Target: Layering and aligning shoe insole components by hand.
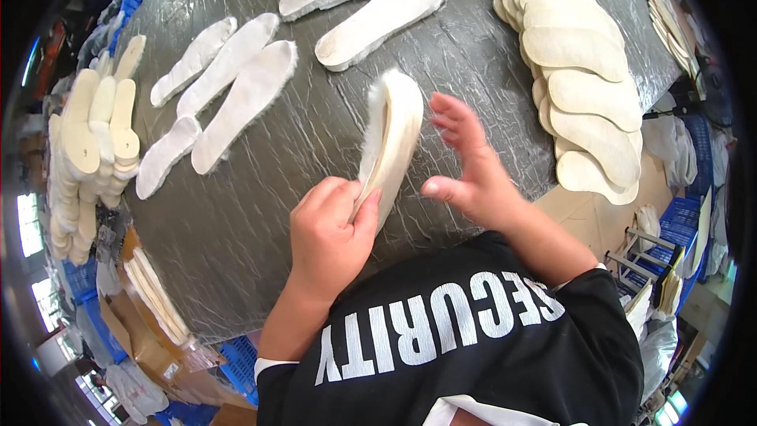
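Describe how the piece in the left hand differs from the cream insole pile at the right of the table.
Pose: the held piece is raised at a slant above the table; the cream insole pile rests there in overlapping layers.
Surface: the held piece shows fluffy white fibres along one side; the pile shows smooth faces.
Contact: the left hand grips the held piece; neither hand touches the pile.
Shared: cream colouring and rounded ends.

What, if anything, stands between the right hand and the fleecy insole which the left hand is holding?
Nothing visible does. The right hand is open, apart from the fleecy insole, with only dark table covering showing in the gap. The left hand grips the insole's near end.
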A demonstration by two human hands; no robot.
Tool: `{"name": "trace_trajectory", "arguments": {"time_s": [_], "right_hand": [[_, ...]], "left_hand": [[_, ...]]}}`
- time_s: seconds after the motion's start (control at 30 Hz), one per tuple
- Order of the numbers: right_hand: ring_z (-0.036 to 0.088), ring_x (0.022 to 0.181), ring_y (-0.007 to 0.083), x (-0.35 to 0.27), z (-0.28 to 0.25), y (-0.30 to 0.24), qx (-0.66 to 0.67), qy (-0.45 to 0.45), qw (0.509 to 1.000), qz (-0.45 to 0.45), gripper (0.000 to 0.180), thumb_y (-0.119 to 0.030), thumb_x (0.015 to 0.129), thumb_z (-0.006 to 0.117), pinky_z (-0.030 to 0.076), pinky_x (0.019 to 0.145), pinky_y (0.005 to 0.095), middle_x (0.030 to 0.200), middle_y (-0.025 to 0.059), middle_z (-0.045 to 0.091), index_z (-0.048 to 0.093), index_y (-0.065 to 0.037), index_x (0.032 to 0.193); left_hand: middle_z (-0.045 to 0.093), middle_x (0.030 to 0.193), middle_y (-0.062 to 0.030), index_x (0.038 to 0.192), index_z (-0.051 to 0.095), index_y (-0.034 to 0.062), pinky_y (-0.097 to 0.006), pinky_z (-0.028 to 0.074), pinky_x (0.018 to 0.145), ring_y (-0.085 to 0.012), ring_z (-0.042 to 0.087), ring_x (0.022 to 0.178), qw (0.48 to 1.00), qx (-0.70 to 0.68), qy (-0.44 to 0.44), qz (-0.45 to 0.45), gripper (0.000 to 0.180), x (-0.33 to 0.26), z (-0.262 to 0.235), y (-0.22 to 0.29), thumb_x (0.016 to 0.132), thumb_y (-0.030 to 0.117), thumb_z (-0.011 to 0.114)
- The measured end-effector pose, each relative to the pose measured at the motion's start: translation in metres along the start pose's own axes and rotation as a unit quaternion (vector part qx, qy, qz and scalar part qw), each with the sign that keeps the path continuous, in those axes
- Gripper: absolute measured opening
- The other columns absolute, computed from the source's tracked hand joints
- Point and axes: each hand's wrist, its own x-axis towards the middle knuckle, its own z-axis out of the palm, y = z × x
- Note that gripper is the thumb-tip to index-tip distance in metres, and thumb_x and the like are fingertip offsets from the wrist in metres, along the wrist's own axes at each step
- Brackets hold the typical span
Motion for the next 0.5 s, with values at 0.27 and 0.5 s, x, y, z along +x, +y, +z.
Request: {"name": "trace_trajectory", "arguments": {"time_s": [0.27, 0.5], "right_hand": [[0.057, 0.114, 0.0218, 0.066, 0.020, 0.012, 0.449, -0.184, 0.867, 0.113, 0.064, -0.013, 0.095, 0.058, 0.045, 0.102, 0.0359, 0.134, 0.0124, 0.052, 0.031, -0.006, 0.152], [0.059, 0.110, 0.0150, 0.057, 0.009, -0.011, 0.380, -0.327, 0.836, 0.225, 0.062, -0.012, 0.086, 0.050, 0.048, 0.094, 0.0267, 0.128, 0.0141, 0.058, 0.039, 0.002, 0.146]], "left_hand": [[0.064, 0.099, -0.0121, 0.106, 0.065, -0.0049, -0.029, 0.052, 0.074, -0.0191, 0.062, 0.082, 0.992, -0.121, 0.023, 0.035, 0.022, 0.011, 0.004, -0.003, 0.090, 0.009, 0.070], [0.066, 0.102, -0.0058, 0.099, 0.071, 0.0047, -0.038, 0.046, 0.083, -0.0275, 0.057, 0.090, 0.966, 0.152, 0.090, 0.191, 0.028, 0.019, -0.023, -0.004, 0.072, 0.003, 0.078]]}}
